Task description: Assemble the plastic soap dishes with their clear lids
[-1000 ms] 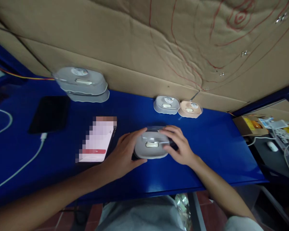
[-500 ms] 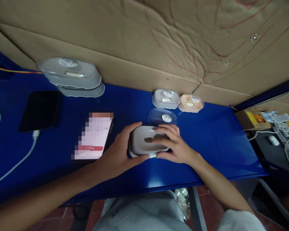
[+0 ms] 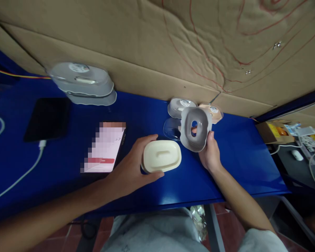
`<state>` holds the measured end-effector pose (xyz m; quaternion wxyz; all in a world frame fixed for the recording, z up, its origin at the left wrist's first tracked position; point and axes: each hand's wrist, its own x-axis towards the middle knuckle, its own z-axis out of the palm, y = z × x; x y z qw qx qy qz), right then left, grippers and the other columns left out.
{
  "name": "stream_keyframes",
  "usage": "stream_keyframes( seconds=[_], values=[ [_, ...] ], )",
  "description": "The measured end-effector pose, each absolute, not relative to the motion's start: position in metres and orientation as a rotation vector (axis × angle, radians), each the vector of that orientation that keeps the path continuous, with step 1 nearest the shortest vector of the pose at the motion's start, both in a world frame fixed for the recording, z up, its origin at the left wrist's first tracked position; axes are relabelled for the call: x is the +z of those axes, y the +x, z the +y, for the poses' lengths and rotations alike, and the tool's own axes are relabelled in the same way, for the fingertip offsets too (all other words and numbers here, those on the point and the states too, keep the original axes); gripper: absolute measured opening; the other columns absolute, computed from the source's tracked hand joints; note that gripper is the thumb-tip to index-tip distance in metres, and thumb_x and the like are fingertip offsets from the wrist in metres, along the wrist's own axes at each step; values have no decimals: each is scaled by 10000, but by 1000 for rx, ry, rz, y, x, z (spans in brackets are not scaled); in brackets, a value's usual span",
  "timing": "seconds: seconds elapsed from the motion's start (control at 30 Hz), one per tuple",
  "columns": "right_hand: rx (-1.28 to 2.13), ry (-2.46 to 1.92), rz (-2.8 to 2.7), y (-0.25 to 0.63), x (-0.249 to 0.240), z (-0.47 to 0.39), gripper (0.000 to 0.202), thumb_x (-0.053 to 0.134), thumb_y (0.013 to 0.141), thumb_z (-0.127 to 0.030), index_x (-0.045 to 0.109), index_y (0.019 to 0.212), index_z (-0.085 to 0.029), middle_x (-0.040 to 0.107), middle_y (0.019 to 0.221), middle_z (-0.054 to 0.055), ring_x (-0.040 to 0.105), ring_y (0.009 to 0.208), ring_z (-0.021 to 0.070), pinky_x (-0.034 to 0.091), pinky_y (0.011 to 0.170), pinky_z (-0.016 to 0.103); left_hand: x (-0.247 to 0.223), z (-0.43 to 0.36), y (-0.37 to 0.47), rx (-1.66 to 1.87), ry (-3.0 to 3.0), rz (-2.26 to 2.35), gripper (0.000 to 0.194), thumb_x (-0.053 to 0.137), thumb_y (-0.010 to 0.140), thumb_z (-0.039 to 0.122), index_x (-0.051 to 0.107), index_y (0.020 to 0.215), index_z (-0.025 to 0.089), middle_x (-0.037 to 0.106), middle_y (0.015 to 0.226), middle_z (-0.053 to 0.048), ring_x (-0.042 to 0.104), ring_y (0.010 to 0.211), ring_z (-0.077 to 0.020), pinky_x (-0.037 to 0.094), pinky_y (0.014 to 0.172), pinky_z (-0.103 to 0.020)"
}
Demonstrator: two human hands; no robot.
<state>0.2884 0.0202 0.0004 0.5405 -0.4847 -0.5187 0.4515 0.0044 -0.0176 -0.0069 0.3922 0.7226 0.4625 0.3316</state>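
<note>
My left hand grips the left end of a cream soap dish base, thumb on the near side and fingers on the far side. The base is a rounded oblong with a short raised bar in the middle. Up and to the right, my right hand holds a grey soap dish tray tilted on end. An oval hole runs through the tray, and a fingertip shows behind it. Partly hidden by the tray, a clear lid lies on the table.
Behind stand a grey soap dish and a peach one, both clear-lidded. Stacked grey soap dishes stand at back left. A lit phone and a dark tablet-like device with a white cable lie left. Cardboard walls the back.
The grey tray has come off the cream base. My right hand has lifted it up to the right and tilted it. My left hand has stayed on the base, whose top now shows.
</note>
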Motion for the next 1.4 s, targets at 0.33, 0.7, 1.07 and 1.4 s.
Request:
stream_keyframes(
  seconds=[0.33, 0.7, 1.07, 1.4],
  values=[
    [1033, -1093, -891, 287, -1, 29, 481, 566, 996, -713, 747, 1090, -277, 776, 1188, 44, 688, 1256, 281, 571, 1092, 494, 14, -1, 6, 1065, 1108, 1212, 800, 935, 734, 388, 578, 1444, 298, 665, 1378, -76, 749, 1073, -271, 664, 833, -365],
    [174, -959, -2100, 266, 4, -17, 446, 759, 906, -571, 613, 1227, -297, 492, 1363, 126, 489, 1402, 425, 470, 1157, 668, 12, 6, 5, 1076, 579, 1131, 481, 827, 880, 255, 691, 1341, 235, 744, 1324, -84, 682, 1277, -280, 610, 1017, -351],
    [167, -1046, -2182, 241, -5, -21, 500, 777, 906, -578, 580, 1244, -267, 473, 1397, 142, 499, 1378, 381, 482, 1147, 585, 18, -4, 11, 1082, 474, 917, 361, 748, 946, 260, 688, 1302, 270, 725, 1415, -30, 619, 1407, -253, 528, 1184, -355],
    [185, -1075, -2247, 236, -11, -24, 698, 762, 915, -628, 495, 1444, -260, 457, 1511, 198, 455, 1483, 418, 445, 1195, 631, 26, -18, 16, 921, 557, 815, 289, 584, 1024, 498, 630, 1268, 351, 690, 1391, -32, 687, 1239, -271, 645, 922, -415]
  ],
)
